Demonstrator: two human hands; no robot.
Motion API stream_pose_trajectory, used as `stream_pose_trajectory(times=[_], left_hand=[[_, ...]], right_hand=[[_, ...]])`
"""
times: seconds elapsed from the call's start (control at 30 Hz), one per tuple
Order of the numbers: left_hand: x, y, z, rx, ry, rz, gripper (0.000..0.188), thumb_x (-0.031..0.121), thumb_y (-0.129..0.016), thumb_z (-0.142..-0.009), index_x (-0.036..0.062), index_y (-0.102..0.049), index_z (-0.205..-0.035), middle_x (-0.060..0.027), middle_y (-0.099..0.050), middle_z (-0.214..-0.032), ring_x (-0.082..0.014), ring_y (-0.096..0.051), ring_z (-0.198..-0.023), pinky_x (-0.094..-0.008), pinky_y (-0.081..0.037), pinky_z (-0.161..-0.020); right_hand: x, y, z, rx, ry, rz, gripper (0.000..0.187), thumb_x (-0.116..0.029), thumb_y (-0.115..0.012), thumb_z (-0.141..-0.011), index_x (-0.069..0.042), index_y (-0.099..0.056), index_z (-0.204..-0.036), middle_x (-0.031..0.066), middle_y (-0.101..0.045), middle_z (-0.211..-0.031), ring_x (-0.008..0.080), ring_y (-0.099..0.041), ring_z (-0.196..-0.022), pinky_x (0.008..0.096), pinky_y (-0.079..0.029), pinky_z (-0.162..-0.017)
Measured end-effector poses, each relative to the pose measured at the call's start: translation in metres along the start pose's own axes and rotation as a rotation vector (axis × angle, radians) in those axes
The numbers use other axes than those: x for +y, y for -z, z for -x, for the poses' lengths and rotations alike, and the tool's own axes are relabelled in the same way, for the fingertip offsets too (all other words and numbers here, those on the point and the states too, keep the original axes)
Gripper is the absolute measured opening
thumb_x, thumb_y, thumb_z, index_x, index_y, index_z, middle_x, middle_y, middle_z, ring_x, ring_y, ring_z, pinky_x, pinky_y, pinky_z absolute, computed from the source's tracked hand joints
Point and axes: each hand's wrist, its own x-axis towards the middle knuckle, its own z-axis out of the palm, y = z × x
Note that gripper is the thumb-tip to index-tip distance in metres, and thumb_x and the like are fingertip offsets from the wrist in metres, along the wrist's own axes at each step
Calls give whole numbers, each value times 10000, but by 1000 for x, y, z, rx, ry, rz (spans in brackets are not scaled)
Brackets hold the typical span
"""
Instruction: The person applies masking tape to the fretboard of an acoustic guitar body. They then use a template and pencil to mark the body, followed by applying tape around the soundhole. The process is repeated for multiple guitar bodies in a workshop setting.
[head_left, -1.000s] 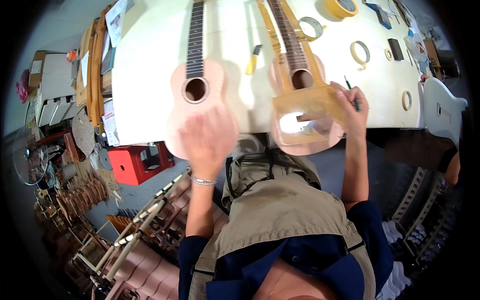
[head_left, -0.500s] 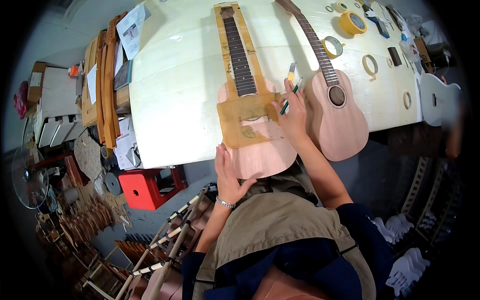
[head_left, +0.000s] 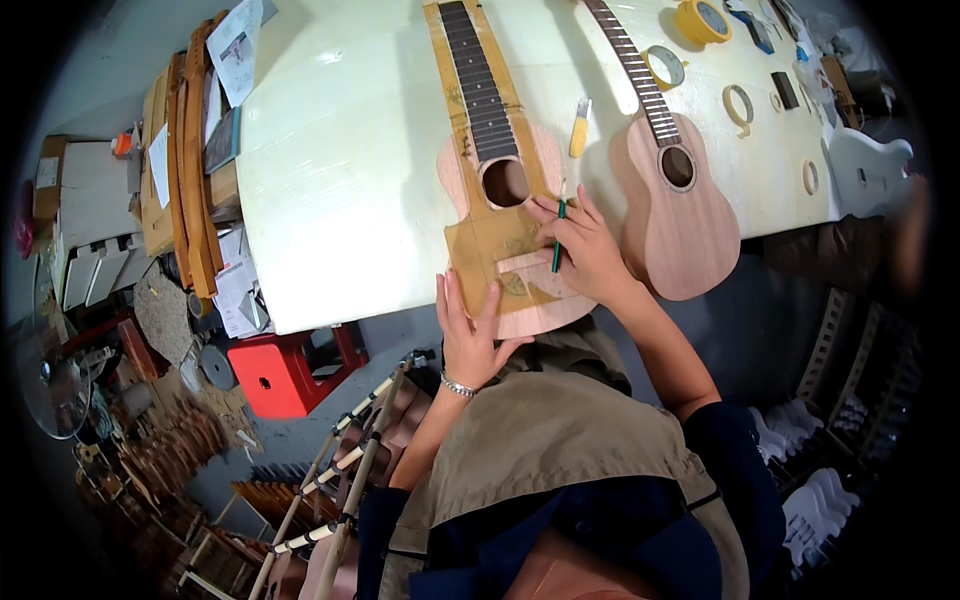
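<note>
A small unfinished guitar-shaped instrument (head_left: 452, 180) with a bare pinkish wood body lies at the table's edge, its neck pointing away from me. On it rests a yellowish-brown flat template (head_left: 470, 245), with long strips along both sides of the fretboard (head_left: 480, 95). The round sound hole (head_left: 505, 184) shows above the template's wide part. My left hand (head_left: 468, 335) lies with fingers outstretched on the template's near left corner. In my right hand (head_left: 585, 250), over the template's right side, is a slim green pencil (head_left: 557, 240).
A second unfinished instrument (head_left: 690, 230) lies to the right. Between the two is a yellow-handled utility knife (head_left: 579, 128). Tape rolls (head_left: 703, 22) sit at the far right. A red stool (head_left: 275, 372) and a rack (head_left: 350, 470) stand left of me.
The template has slid toward me along the instrument, uncovering the sound hole. My left hand has moved onto the template, and my right hand has come lower with the pencil. The view has shifted.
</note>
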Motion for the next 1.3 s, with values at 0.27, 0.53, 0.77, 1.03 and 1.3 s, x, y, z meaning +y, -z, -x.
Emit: stream_pose_trajectory(times=[0.27, 0.53, 0.77, 1.03, 1.3], left_hand=[[-6, -6, 0, 41, -22, -47, 869, 587, -675, -680, 90, -430, -1350, -346, -190, -1422, -522, -259, -1271, -553, -281, -1016], [-6, -6, -1, 62, -31, -28, 857, 575, -679, -683, 75, -443, -1337, -343, -207, -1416, -519, -267, -1267, -551, -294, -1011], [-7, -8, -1, 81, -44, -40, 849, 584, -669, -687, 70, -456, -1328, -345, -225, -1407, -505, -272, -1274, -542, -289, -1019], [-9, -3, 0, 58, -37, -24, 859, 571, -693, -675, 73, -451, -1331, -343, -203, -1418, -498, -261, -1286, -535, -272, -1030], [-18, 8, -12, -2, 7, 2, 960, 492, -752, -667, 56, -321, -1406, -306, -180, -1450, -477, -230, -1320, -502, -248, -1057]], right_hand=[[-34, 21, 6, 165, -61, -208, 275, -40, -677, -727, -92, -669, -998, 36, -611, -792, 227, -513, -742, 342, -418, -718], [-35, 0, 0, 50, 134, -77, 198, -107, -720, -701, -125, -672, -893, -19, -634, -879, 180, -547, -791, 317, -407, -670], [-22, 25, -5, -113, -226, 15, 102, -187, -665, -791, -91, -685, -816, 20, -650, -818, 208, -554, -820, 358, -386, -757], [-21, 4, 0, 373, -332, -32, 72, -86, -630, -799, -74, -659, -863, 39, -645, -827, 236, -561, -775, 386, -413, -760], [-3, -2, -12, 565, -635, -791, 306, -45, -710, -772, -67, -415, -694, -14, -498, -661, 72, -511, -678, 226, -412, -641]])
